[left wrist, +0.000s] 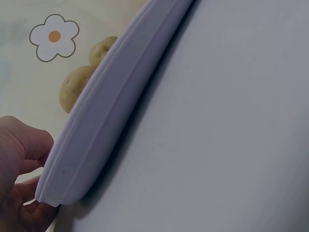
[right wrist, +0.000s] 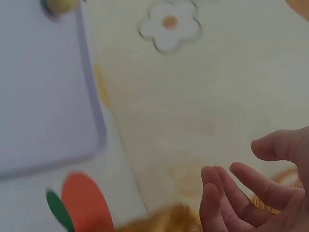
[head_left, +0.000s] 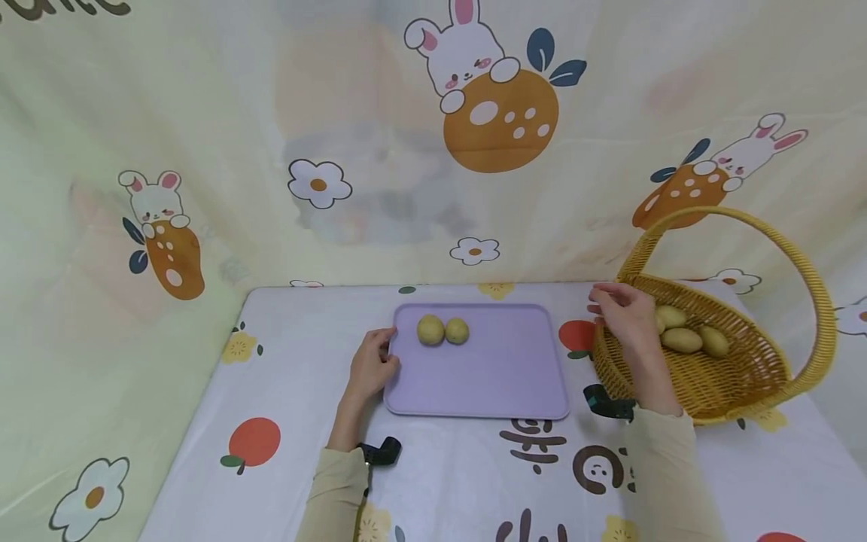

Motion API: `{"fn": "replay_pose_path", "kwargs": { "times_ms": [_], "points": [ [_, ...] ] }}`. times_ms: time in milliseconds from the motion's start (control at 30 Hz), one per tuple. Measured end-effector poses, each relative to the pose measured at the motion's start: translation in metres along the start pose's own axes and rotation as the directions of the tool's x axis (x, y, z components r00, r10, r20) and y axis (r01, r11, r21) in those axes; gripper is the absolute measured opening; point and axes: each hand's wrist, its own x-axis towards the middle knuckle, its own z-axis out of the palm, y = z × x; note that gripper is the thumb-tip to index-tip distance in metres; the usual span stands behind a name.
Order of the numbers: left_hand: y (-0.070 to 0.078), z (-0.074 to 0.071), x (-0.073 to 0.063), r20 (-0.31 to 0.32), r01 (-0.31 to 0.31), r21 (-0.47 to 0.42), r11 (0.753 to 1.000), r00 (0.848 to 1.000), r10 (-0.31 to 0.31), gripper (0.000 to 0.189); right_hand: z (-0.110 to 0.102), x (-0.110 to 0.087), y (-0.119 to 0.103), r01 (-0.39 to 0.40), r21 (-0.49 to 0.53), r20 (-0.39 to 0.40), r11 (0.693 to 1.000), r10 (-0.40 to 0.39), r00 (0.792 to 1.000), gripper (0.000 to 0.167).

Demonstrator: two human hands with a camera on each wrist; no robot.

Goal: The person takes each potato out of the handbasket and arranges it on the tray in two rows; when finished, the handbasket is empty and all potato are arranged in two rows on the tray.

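My left hand (head_left: 370, 366) is at the left edge of a lavender tray (head_left: 501, 376), thumb and curled fingers holding its rim. The left wrist view shows the tray's outer wall (left wrist: 111, 101) with the fingers at its near end. Two round potatoes (head_left: 430, 330) sit side by side near the tray's back left corner. My right hand (head_left: 626, 312) hovers over the left rim of a wicker basket (head_left: 738, 391), its fingers loosely bent with nothing between them. Several potatoes (head_left: 681, 341) lie in the basket, partly hidden by this hand.
The basket's tall arched handle (head_left: 816, 301) rises at the right. A white patterned cloth (head_left: 291, 376) covers the table under the tray and basket. Behind stands a cream curtain (head_left: 379, 248) printed with rabbits and flowers.
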Motion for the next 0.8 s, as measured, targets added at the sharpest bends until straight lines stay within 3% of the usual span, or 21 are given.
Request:
{"fn": "replay_pose_path", "kwargs": {
  "times_ms": [67,167,233,300,433,800],
  "points": [
    [0.000,0.000,0.000,0.000,0.003,0.002,1.000,1.000,-0.003,0.054,-0.012,0.003,0.004,-0.027,0.062,-0.027,0.998,0.029,0.999,0.038],
    [0.000,0.000,0.000,-0.002,0.006,0.004,1.000,1.000,-0.006,0.054,-0.026,0.005,0.014,-0.042,0.029,-0.073,0.999,0.044,0.996,0.039],
    [0.001,0.000,0.000,-0.003,0.006,0.004,1.000,1.000,-0.006,0.054,-0.031,0.006,0.021,-0.069,-0.040,-0.090,0.997,0.065,0.994,0.046],
    [0.001,0.000,0.000,-0.002,0.005,0.004,1.000,1.000,-0.005,0.054,-0.036,0.007,0.028,-0.096,-0.175,-0.107,0.980,0.078,0.991,0.051],
    [-0.001,0.000,0.000,0.001,0.006,0.004,1.000,1.000,-0.006,0.053,-0.035,0.008,0.039,-0.134,-0.283,-0.082,0.950,0.115,0.990,0.057],
    [0.000,-0.002,0.000,0.015,0.010,-0.005,1.000,1.000,-0.010,0.054,-0.025,0.011,0.051,-0.163,-0.328,-0.061,0.931,0.151,0.987,0.069]
  ]
}}
